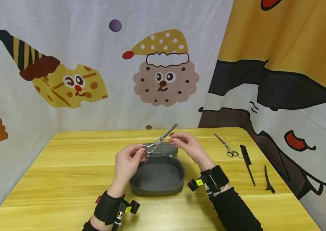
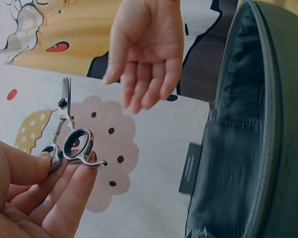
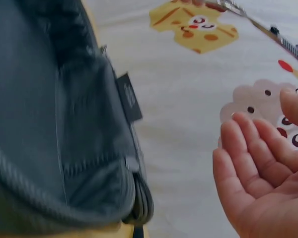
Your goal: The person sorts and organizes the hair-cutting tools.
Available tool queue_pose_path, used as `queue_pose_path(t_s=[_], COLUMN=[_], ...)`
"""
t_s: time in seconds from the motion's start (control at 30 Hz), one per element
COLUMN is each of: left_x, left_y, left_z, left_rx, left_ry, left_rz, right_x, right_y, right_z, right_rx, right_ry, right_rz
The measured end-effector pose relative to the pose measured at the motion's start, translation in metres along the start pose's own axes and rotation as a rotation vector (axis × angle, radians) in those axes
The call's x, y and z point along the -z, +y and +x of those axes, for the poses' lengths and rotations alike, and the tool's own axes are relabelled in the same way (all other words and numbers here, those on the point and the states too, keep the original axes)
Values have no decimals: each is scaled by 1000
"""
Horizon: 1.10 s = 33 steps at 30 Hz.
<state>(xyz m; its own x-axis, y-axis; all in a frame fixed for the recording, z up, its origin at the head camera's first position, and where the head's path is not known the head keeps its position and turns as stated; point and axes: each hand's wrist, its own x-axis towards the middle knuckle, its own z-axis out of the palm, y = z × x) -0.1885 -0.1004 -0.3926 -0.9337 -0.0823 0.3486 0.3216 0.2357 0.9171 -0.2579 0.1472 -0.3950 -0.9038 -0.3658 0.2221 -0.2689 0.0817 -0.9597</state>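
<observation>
My left hand (image 1: 126, 162) pinches a pair of silver thinning scissors (image 1: 160, 140) by the finger rings, thumb on one side and fingers on the other. The blades point up and to the right, above the grey zip case (image 1: 157, 193). In the left wrist view the scissors' ring (image 2: 78, 145) with its curved finger rest shows close to the fingertips. My right hand (image 1: 190, 146) is held in the air just right of the blade tips, fingers loosely bent with nothing in them. The right wrist view shows its palm (image 3: 268, 198) bare and the toothed blade (image 3: 290, 48) apart from it.
The case lies unzipped on the wooden table (image 1: 79, 179), its lid (image 1: 166, 148) folded back. To the right lie a second pair of scissors (image 1: 226, 146), a black tail comb (image 1: 246, 157) and a black hair clip (image 1: 267, 178). A printed curtain (image 1: 93, 41) hangs behind the table.
</observation>
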Motion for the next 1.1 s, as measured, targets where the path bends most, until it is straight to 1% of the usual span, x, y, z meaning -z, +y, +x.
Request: queue_pose_path(t_s=[0.17,0.3,0.37,0.47,0.63,0.77,0.97,1.1], left_x=[10,18,23,29,37,41,48,53], left_y=[-2,-5,-8,-11,-13,-14,-19,-24], left_z=[1,2,2,4,6,8,11,13], left_rx=[15,8,3,9,27,45,71,84], left_ry=[2,5,6,4,2,-4,-16,-28], left_rz=[20,80,109,115,111,133,164,182], right_x=[9,15,17,20,24,25,27,32], right_y=[6,11,15,20,27,29,31,39], right_z=[1,1,2,4,9,12,16,19], right_rx=[-72,-125,-144,-163,-201,-258,-337,-366], right_ry=[2,17,25,21,3,-2,-19,-48], right_rz=[-69,-159,-203,-257,-305,-338,-364,-343])
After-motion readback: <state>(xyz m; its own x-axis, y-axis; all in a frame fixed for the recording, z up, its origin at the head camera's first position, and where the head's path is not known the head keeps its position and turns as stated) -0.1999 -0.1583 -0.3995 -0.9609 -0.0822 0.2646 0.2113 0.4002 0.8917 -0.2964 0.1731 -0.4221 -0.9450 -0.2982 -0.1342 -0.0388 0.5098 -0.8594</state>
